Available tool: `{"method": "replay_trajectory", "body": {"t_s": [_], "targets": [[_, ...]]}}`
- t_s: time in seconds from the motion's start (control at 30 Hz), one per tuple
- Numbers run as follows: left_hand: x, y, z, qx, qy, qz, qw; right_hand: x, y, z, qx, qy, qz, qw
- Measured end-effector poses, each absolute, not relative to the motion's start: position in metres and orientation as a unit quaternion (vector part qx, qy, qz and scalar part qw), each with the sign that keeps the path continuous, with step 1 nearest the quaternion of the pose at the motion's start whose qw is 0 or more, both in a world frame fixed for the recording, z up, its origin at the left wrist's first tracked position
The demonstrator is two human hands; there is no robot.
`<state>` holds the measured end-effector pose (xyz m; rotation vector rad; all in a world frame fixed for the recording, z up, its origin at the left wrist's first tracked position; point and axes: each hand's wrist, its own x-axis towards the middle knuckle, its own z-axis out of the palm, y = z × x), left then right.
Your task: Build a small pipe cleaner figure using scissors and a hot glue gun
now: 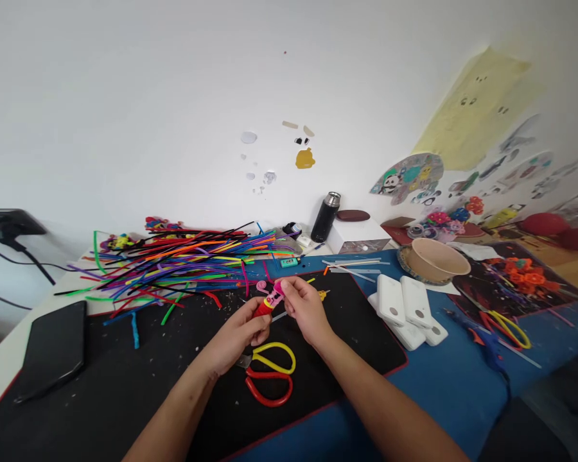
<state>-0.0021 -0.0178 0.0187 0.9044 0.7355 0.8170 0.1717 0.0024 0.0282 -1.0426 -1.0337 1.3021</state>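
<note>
Between my hands is a small pipe-cleaner figure [266, 307] with a red lower part, a yellow band and a pink top; a pink spiral curls out at its left. My left hand [247, 324] is closed around the red part. With thumb and fingertips, my right hand [304, 307] pinches the bright pink piece at the top. Both hands are just above a black mat [351, 333]. Below them lies a pair of scissors [272, 375], one handle loop yellow and the other red, its blades partly hidden by my left hand.
Loose pipe cleaners [183, 263] are heaped at the back left, near a black tablet-like slab [52, 346]. A black thermos [326, 217] leans by a white box [359, 234]. To the right are several white devices [404, 308], a bowl [438, 260] and a blue glue gun [481, 343].
</note>
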Motion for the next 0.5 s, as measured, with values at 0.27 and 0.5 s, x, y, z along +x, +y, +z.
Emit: {"method": "replay_trajectory", "body": {"t_s": [0.27, 0.5], "targets": [[0.0007, -0.0181, 0.02, 0.497, 0.383, 0.35, 0.695, 0.1698, 0.0033, 0.0247, -0.432, -0.435, 0.554, 0.563], [0.0006, -0.0183, 0.017, 0.555, 0.408, 0.338, 0.641, 0.1682, 0.0048, 0.0179, -0.435, -0.425, 0.558, 0.565]]}}
